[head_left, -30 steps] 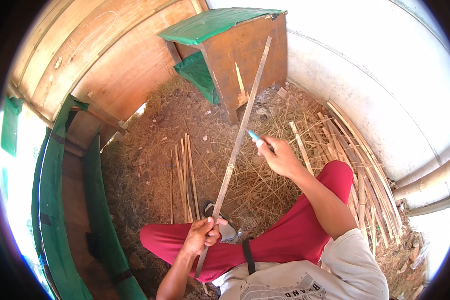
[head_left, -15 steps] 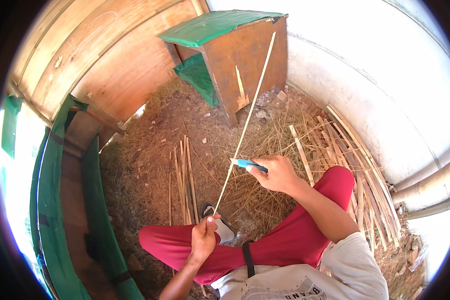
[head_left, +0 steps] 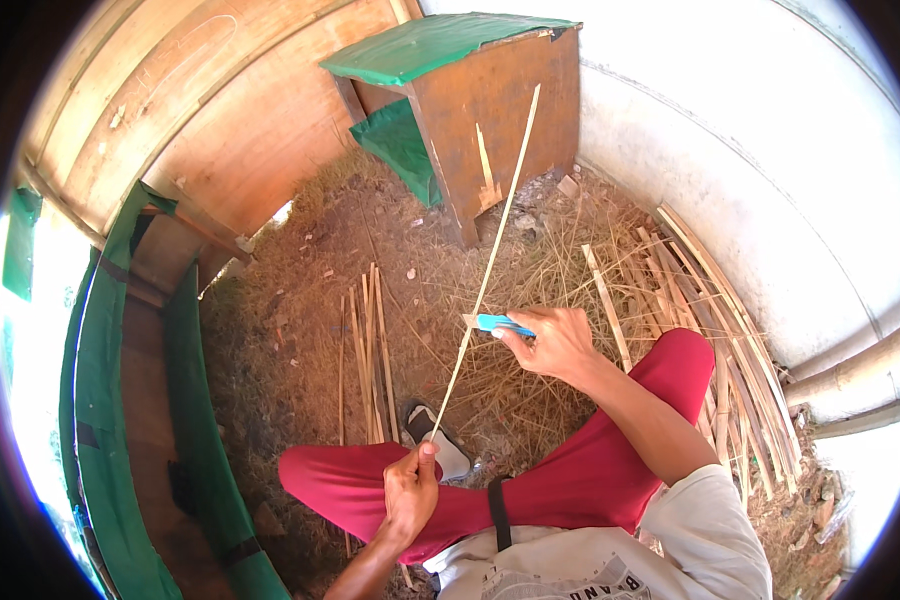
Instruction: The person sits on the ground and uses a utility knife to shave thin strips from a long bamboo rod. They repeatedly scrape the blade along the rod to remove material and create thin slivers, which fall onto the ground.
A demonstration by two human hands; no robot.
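A long, thin, pale bamboo strip (head_left: 503, 215) slants up and away from my lap toward the wooden cabinet. My left hand (head_left: 411, 490) is closed on its near end, the thumb lying along it, just above my left knee. A blue utility knife (head_left: 503, 325) is gripped in my right hand (head_left: 553, 341), held out in front of me. Its blade meets the strip partway along, crossing it from the right. The strip's far end is free in the air and overlaps the cabinet's side in view.
Several thin strips (head_left: 372, 350) lie on the straw-strewn ground at the left. A large pile of split bamboo (head_left: 730, 340) runs along the white wall (head_left: 760, 190) at the right. The green-topped cabinet (head_left: 510, 110) stands ahead; a green-covered bench (head_left: 195, 400) is at the left.
The strip's far end sits slightly lower, and my left hand has dropped a little toward my lap. My right hand with the knife is nearly in the same place, the blade against the strip.
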